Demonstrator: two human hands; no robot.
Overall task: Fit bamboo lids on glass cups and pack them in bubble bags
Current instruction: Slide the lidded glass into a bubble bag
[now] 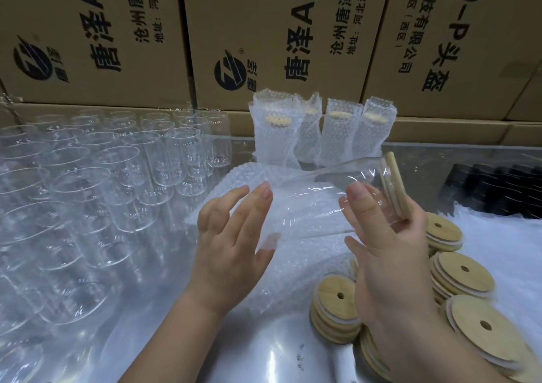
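Cup (322, 204) is clamped on its side by the right hand (390, 253), whose fingers (356, 192) are curled over the glass wall near the mouth, with the thumb set lower on the same wall. A lid (396, 186) is seated on the cup's mouth, which is turned to the right; the base is pointed left, toward the left hand (228, 236). The left fingers (264, 190) are held straight and spread apart, and the thumb tip is veiled by bubble film; whether a bag is gripped cannot be told. The cup and both hands are held just above a heap of bags (293, 265) laid on the table (264, 353). Loose lids (460, 271) are stacked beside the right wrist. 4 packed cups (322, 130) are stood upright behind the heap, and bare glasses (117, 163) are ranked on the left. Cartons (293, 31) are stacked along the back, and dark items (498, 189), too blurred to name, are seen at the far right.
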